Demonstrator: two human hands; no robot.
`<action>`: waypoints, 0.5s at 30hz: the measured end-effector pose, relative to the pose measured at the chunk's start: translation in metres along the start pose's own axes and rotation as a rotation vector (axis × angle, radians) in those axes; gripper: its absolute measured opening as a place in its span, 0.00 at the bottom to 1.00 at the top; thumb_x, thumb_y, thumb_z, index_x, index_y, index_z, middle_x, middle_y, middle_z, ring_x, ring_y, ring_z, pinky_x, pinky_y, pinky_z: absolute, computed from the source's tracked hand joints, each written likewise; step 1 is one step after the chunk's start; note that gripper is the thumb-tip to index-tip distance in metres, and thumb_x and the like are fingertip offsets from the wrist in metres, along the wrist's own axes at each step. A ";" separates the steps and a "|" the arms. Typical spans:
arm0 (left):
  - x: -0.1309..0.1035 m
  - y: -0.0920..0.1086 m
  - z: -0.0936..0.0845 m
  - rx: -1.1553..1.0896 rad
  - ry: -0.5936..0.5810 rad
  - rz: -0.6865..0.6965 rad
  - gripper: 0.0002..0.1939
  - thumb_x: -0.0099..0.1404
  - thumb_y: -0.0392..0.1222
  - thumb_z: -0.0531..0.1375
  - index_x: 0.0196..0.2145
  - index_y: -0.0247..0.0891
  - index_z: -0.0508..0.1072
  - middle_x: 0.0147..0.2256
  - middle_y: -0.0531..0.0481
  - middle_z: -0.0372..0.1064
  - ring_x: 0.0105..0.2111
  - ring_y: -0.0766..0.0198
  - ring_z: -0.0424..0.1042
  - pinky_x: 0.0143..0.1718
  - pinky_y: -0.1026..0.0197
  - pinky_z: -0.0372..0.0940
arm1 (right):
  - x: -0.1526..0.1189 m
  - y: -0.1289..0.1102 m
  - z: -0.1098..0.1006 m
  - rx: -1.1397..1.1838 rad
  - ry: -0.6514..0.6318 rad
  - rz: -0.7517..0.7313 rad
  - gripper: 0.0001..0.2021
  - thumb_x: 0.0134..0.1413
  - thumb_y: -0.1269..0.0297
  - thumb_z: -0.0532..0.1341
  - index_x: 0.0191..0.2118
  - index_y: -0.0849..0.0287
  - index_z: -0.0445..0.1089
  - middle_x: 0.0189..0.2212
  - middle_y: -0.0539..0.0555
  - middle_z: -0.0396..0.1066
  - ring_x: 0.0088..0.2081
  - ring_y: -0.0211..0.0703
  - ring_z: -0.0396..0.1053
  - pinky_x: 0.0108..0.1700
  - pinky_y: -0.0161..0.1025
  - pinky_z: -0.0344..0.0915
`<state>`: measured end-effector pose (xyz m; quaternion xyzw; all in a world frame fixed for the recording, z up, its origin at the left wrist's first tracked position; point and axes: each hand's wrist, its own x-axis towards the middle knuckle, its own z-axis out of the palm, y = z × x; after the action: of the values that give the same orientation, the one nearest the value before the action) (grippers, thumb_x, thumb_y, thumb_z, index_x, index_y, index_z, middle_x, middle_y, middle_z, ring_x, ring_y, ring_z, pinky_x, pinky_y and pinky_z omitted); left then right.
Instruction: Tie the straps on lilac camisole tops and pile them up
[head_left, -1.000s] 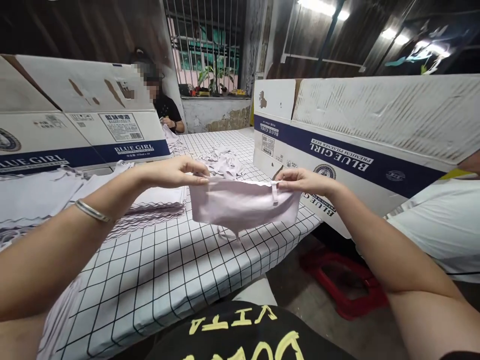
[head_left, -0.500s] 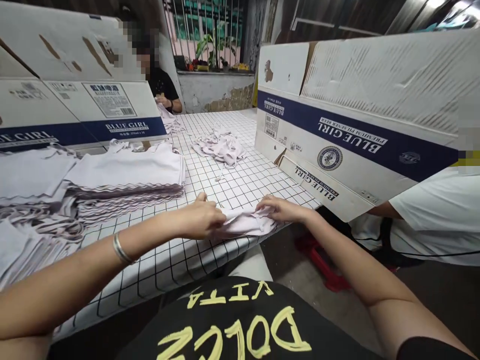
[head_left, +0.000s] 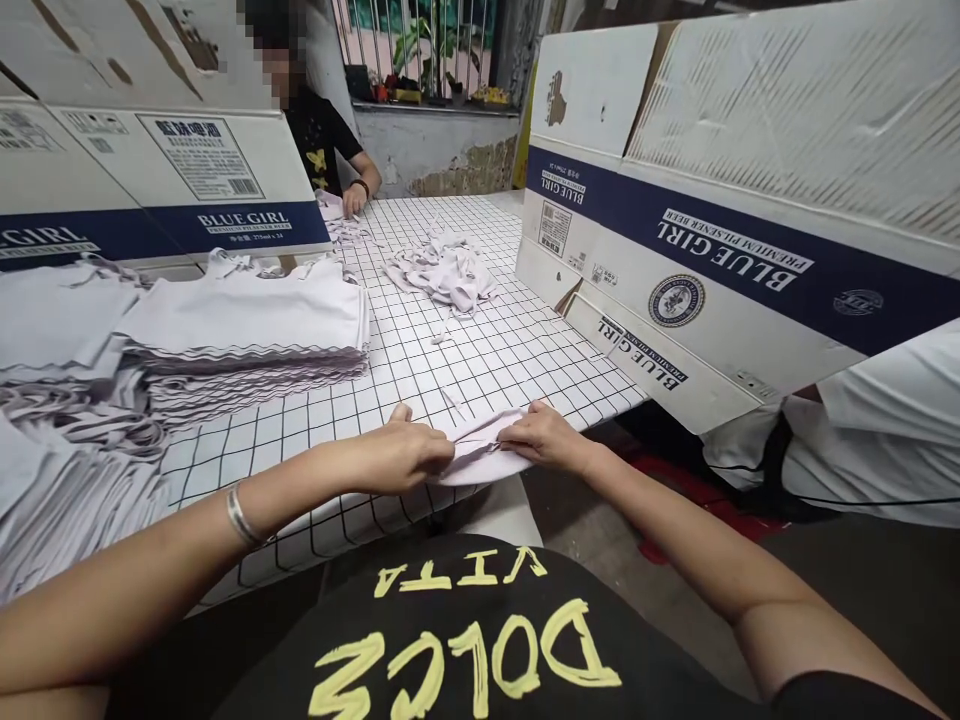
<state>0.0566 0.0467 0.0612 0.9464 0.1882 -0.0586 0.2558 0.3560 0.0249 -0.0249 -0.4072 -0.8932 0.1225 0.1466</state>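
A pale pinkish-white fabric garment lies at the table's front edge between my two hands. My left hand grips its left end with curled fingers, the thumb pointing up. On the other end, my right hand is closed with its fingers pinching the cloth. Folds run across the garment, and its exact cut cannot be made out. To the left lie neat stacks of similar garments with wavy edges. A loose heap of the same pale pieces with straps rests farther back on the table.
The table has a white cloth with a black grid. A large carton stands at the right and another carton at the back left. Across the table a person in black handles pale fabric. A white sleeve shows at the right.
My right hand has moved slightly left and closed on the cloth, nearer my left hand. The camera view has tilted down a little. The person across has shifted a hand.
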 end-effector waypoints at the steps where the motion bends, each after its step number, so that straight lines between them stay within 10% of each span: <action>1: 0.000 0.002 0.002 0.021 -0.013 0.019 0.06 0.63 0.32 0.51 0.32 0.38 0.67 0.31 0.53 0.68 0.34 0.62 0.66 0.48 0.50 0.48 | 0.002 -0.001 -0.001 0.099 0.021 0.057 0.16 0.64 0.52 0.52 0.39 0.56 0.73 0.27 0.51 0.71 0.27 0.37 0.60 0.39 0.40 0.52; 5: 0.000 0.009 0.011 0.161 -0.058 0.050 0.12 0.54 0.24 0.52 0.32 0.38 0.66 0.30 0.52 0.69 0.33 0.60 0.64 0.45 0.50 0.50 | 0.012 -0.005 -0.019 0.444 0.023 0.299 0.20 0.63 0.49 0.50 0.41 0.59 0.71 0.30 0.52 0.71 0.30 0.39 0.64 0.34 0.36 0.57; 8: -0.003 0.013 0.006 0.232 -0.066 0.028 0.17 0.49 0.21 0.52 0.32 0.38 0.67 0.29 0.51 0.69 0.33 0.58 0.64 0.46 0.49 0.50 | 0.020 -0.013 -0.045 0.261 -0.287 0.375 0.16 0.54 0.48 0.59 0.35 0.56 0.75 0.27 0.51 0.71 0.30 0.41 0.65 0.33 0.36 0.56; 11: -0.013 0.019 -0.023 0.215 -0.002 0.037 0.18 0.50 0.20 0.50 0.32 0.40 0.69 0.31 0.52 0.70 0.36 0.59 0.65 0.52 0.47 0.46 | 0.029 -0.022 -0.080 0.042 -0.433 0.409 0.14 0.50 0.48 0.62 0.34 0.53 0.75 0.27 0.52 0.73 0.31 0.43 0.66 0.33 0.37 0.55; 15: -0.030 0.021 -0.093 0.092 0.129 0.033 0.13 0.59 0.27 0.52 0.33 0.42 0.72 0.33 0.52 0.71 0.38 0.59 0.65 0.55 0.48 0.46 | 0.034 -0.020 -0.134 0.088 -0.285 0.428 0.18 0.53 0.45 0.59 0.36 0.55 0.73 0.34 0.54 0.72 0.35 0.45 0.66 0.33 0.37 0.56</action>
<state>0.0378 0.0674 0.1570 0.9620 0.1857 -0.0018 0.2003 0.3693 0.0513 0.1119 -0.5586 -0.7922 0.2455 0.0076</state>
